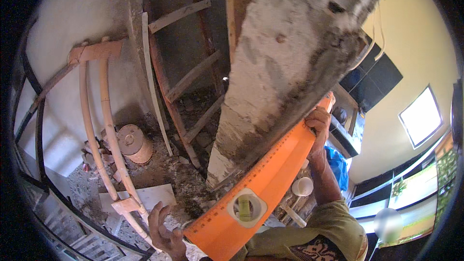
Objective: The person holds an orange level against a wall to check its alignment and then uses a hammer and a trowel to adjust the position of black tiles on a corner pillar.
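Note:
An orange spirit level [280,169] with a green vial runs diagonally along the underside edge of a rough, plastered concrete beam or slab [280,67]. My right hand [316,125] grips the level near its upper end, fingers wrapped over it. My left hand [164,232] is at the lower end with its fingers apart and slightly bent; whether its thumb touches the level I cannot tell.
Left are bamboo poles [106,116], a dark metal frame [38,164] and a round container [135,145] among rubble. A wooden ladder [193,82] stands behind the beam. Right are a white pot [302,186], blue material [338,164] and a dark counter [377,82].

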